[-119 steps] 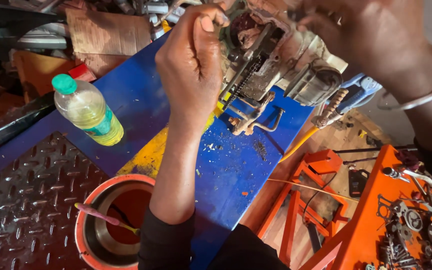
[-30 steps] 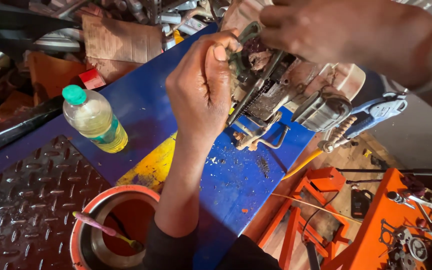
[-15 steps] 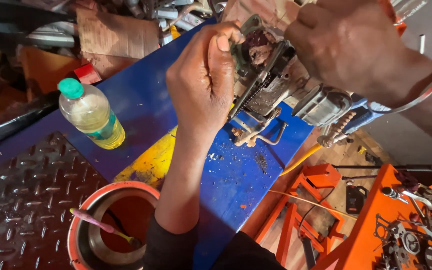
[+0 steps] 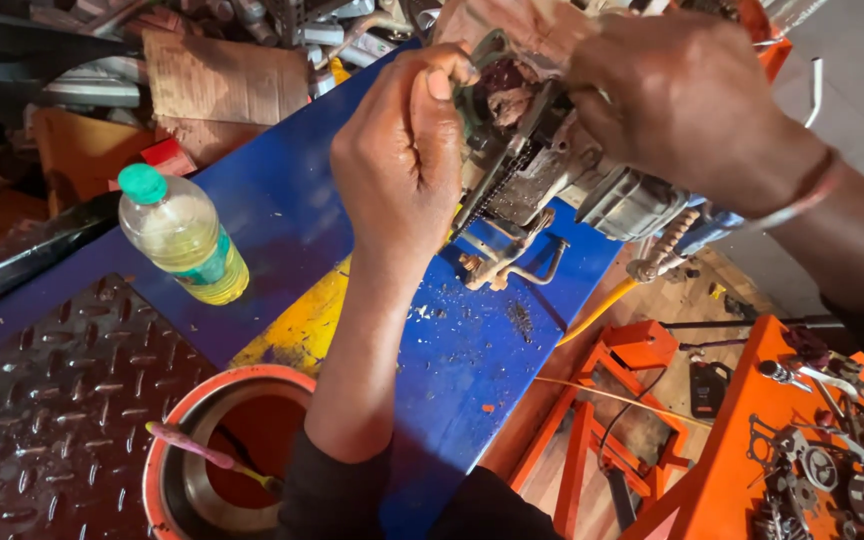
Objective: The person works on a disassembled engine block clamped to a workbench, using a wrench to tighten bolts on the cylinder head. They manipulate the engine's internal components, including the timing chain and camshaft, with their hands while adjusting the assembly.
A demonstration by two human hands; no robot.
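Between both hands (image 4: pixel 552 130), seemingly gripped: engine (image 4: pixel 552 170)

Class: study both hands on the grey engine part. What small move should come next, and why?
Probably keep the right hand steadying the engine while the left hand works its pinching fingertips at the dirty top, since the engine is propped tilted on the blue bench.

The worktop (image 4: pixel 282 220) was blue painted metal, scuffed and chipped, beside dull grey tread plate (image 4: pixel 42 400). The engine part (image 4: pixel 542 160) looked like greasy cast metal. The bottle (image 4: pixel 184 238) was clear glossy plastic; far cardboard (image 4: pixel 222 75) matt.
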